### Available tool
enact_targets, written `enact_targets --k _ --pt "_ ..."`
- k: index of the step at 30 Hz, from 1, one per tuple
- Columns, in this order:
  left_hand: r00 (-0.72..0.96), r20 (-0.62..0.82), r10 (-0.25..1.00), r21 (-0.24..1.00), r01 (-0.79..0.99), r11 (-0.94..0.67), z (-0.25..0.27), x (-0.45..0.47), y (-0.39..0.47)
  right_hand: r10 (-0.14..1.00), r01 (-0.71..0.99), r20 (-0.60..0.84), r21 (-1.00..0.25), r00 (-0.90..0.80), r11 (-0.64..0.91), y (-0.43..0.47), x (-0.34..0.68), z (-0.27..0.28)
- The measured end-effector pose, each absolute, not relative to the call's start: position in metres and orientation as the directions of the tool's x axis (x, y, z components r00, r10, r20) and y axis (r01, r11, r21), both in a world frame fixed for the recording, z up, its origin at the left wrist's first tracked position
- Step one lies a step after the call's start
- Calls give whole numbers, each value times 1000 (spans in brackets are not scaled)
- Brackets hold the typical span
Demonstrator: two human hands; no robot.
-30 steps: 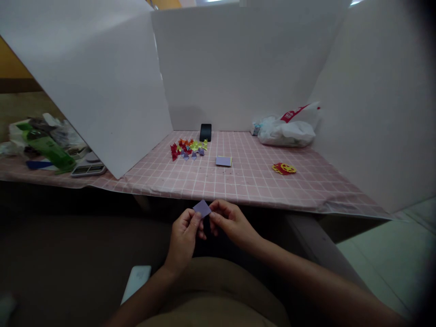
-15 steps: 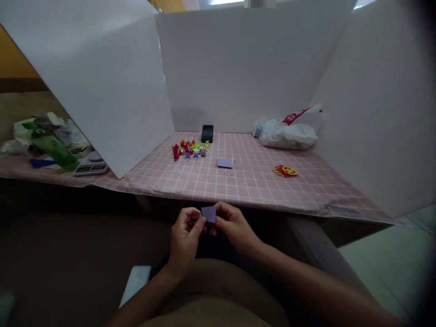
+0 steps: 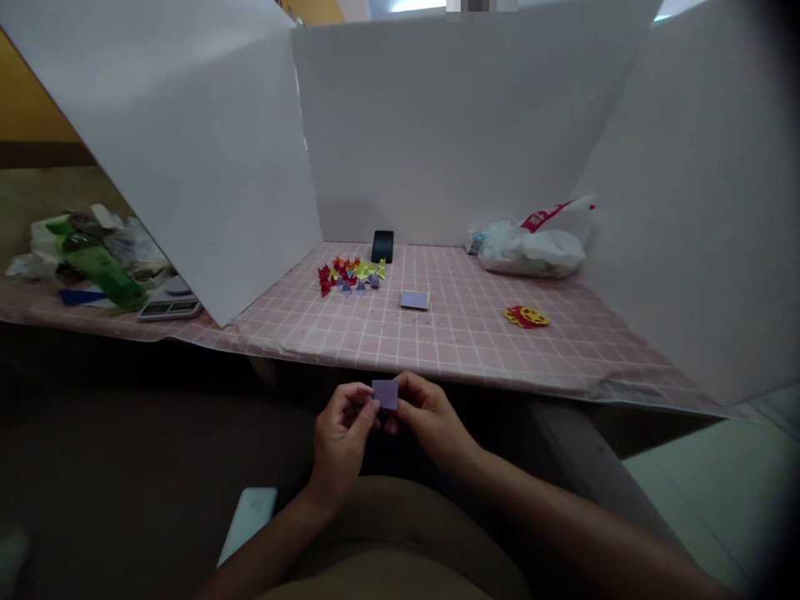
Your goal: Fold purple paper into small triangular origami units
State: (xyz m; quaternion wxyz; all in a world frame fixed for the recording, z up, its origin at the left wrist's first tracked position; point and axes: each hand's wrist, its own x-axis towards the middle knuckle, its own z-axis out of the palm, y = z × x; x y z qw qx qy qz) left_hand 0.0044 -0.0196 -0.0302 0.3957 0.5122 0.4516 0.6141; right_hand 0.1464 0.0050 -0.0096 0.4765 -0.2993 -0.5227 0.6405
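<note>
A small purple square of paper (image 3: 386, 394) is held up between my two hands, just in front of the table's near edge. My left hand (image 3: 343, 429) pinches its left side with thumb and fingers. On the right side, my right hand (image 3: 431, 417) grips the paper's edge the same way. Beyond them on the table lies a stack of paper squares (image 3: 415, 300), purple on top with a yellow edge showing. Farther left sits a cluster of small folded paper pieces (image 3: 350, 276) in red, orange, yellow and purple.
Red and yellow cut-out shapes (image 3: 527, 316) lie right on the checked tablecloth (image 3: 462, 333). A white plastic bag (image 3: 531, 250) and a dark phone (image 3: 382, 247) stand at the back. White panels (image 3: 462, 125) enclose the table. Left are a green bottle (image 3: 103, 271) and a scale (image 3: 170, 309).
The purple paper looks slightly more level, and both hands keep their hold on it. The whole view has shifted slightly; the things on the table look unchanged.
</note>
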Motion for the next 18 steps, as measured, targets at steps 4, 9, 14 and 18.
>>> enact_targets --k 4,9,14,18 --pt "-178 262 949 962 -28 -271 -30 5 -20 924 -302 122 -953 -362 8 5 147 -12" --pt "-175 251 952 966 -26 -259 -30 4 -20 925 -293 124 -956 -358 14 6 147 -12" --pt "-175 242 954 968 -18 -249 -30 3 -21 922 -293 132 -956 -363 21 6 147 -13" --pt "-183 230 956 970 -31 -240 -29 4 -21 925 -285 129 -958 -358 23 6 147 -13"
